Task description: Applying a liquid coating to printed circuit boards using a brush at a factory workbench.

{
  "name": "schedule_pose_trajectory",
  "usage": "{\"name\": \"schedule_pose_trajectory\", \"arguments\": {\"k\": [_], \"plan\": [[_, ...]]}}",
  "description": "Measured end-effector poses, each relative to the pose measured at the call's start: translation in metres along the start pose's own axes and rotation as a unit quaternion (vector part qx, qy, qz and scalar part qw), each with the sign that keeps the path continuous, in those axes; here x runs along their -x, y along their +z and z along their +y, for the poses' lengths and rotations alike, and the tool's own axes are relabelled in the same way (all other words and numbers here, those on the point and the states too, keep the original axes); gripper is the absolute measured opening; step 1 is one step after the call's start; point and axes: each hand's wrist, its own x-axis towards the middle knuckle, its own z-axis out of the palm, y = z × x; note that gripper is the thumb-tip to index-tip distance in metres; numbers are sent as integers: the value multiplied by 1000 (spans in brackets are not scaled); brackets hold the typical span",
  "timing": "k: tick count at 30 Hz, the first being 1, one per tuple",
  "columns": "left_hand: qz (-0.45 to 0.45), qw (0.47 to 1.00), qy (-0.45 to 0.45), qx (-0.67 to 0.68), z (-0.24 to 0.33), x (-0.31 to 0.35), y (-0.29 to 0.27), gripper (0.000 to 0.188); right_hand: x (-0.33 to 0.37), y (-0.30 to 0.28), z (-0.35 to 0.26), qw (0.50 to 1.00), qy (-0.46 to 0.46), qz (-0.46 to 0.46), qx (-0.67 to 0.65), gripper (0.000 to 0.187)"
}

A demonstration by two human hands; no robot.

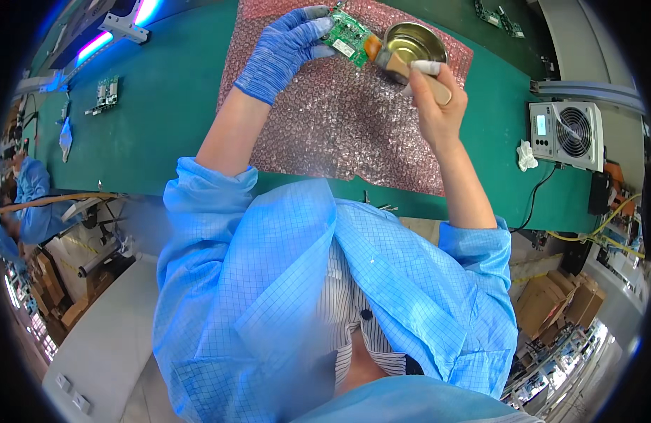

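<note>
Green circuit board (350,40), left edge gripped by gloved left fingers (320,29), brush (394,64) held in right fingers (427,68)

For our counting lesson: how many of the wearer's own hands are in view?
2: the gloved left hand holds the board by its left side; the right hand grips the brush.

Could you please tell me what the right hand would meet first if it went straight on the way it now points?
Beyond the brush in its grip, the right hand would probably meet the metal bowl first, though its height is unclear and it might pass over.
</note>
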Motion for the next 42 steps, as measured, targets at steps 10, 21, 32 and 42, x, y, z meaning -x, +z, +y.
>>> {"name": "schedule_pose_trajectory", "arguments": {"k": [10, 21, 32, 42], "plan": [[61, 992, -12, 111, 9, -1, 17, 29, -5, 13, -6, 998, 47, 0, -38, 11], [83, 996, 37, 26, 15, -56, -37, 32, -49, -11, 22, 992, -7, 63, -109, 16], [438, 887, 109, -98, 38, -132, -217, 24, -179, -146, 163, 937, -33, 195, 288, 24], [436, 878, 141, -138, 37, -131, -182, 31, -267, -154, 216, 817, 62, 154, 552, 55]]}}
